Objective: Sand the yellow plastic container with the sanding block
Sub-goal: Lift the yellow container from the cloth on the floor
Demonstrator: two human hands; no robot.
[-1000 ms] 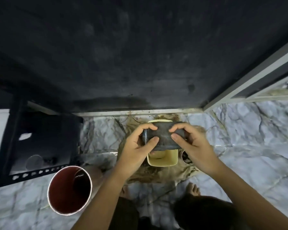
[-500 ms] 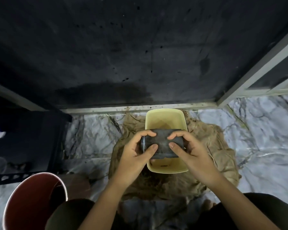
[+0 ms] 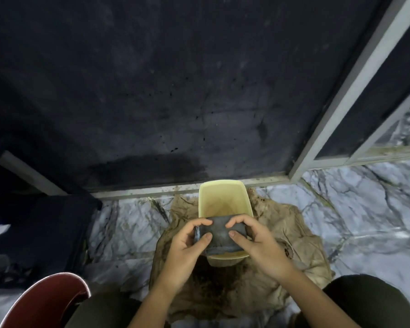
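Note:
A pale yellow rectangular plastic container point(image 3: 223, 200) stands open side up on a brown cloth point(image 3: 291, 235) on the marble floor. A dark grey sanding block point(image 3: 219, 235) hangs over the container's near half. My left hand point(image 3: 187, 247) grips the block's left end, fingers on top and thumb on the near face. My right hand point(image 3: 258, 245) grips its right end the same way. The block and both hands hide the container's near rim in part.
A dark wall panel point(image 3: 175, 91) rises right behind the container, with a pale metal frame point(image 3: 341, 102) at right. A red bucket point(image 3: 45, 301) stands at bottom left, a black crate point(image 3: 38, 228) to the left. My knees frame the bottom edge.
The view has dropped lower and closer to the floor, so more of the container and cloth show. Both hands keep the same hold on the block, now nearer the container's front.

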